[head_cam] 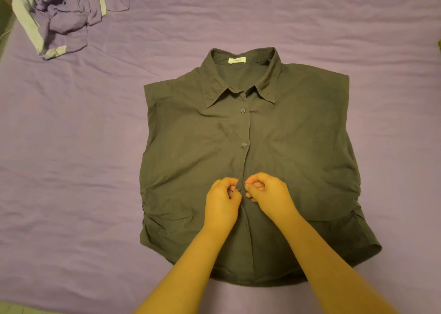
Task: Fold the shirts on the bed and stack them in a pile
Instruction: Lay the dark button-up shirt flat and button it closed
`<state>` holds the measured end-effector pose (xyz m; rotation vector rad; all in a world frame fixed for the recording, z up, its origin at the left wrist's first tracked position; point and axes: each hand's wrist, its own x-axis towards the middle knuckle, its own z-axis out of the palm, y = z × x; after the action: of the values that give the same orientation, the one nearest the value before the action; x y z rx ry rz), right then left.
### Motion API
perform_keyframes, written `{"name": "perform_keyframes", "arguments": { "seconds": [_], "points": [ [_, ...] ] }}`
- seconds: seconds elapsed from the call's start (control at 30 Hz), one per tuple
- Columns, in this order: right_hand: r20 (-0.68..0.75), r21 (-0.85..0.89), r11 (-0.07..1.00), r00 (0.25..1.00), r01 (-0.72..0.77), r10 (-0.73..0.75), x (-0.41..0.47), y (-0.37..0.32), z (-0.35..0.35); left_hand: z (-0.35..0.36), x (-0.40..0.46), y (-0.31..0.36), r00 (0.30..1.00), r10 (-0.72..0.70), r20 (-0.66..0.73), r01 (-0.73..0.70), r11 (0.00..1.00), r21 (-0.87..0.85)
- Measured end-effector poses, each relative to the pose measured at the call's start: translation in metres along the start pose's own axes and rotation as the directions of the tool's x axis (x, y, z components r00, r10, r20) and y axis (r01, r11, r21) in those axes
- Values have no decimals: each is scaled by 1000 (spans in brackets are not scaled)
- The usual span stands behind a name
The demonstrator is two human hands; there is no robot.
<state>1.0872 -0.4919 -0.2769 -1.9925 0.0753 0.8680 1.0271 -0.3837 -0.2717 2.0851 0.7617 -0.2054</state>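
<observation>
left hand | right hand | pinch dark shirt placket (mid-front)

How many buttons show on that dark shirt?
2: an upper button below the collar, a lower button mid-chest. Others may be hidden under the left hand and right hand.

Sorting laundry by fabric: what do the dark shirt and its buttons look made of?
Dark shirt: thin woven cloth, matte, probably cotton or a blend; it creases finely and lies limp. Buttons: small, smooth, likely plastic, though too small to be sure.
</observation>
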Motion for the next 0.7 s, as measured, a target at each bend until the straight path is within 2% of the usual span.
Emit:
{"name": "perform_keyframes", "arguments": {
  "seconds": [0.13,0.3,0.5,0.7],
  "points": [
    [-17,31,999,1000,11,-10,-3,-4,0,-1,-3,2,997,-74,29,77,984,-163],
    [-18,-23,999,999,27,-28,-4,-7,1,-5,-4,3,984,-164,71,178,937,-301],
    [11,33,999,1000,-9,8,-3,-5,-2,-8,0,8,967,-219,133,253,894,-370],
    [10,-54,997,999,51,-50,-5,-4,1,-7,3,12,969,-202,140,240,902,-359]
  ]
}}
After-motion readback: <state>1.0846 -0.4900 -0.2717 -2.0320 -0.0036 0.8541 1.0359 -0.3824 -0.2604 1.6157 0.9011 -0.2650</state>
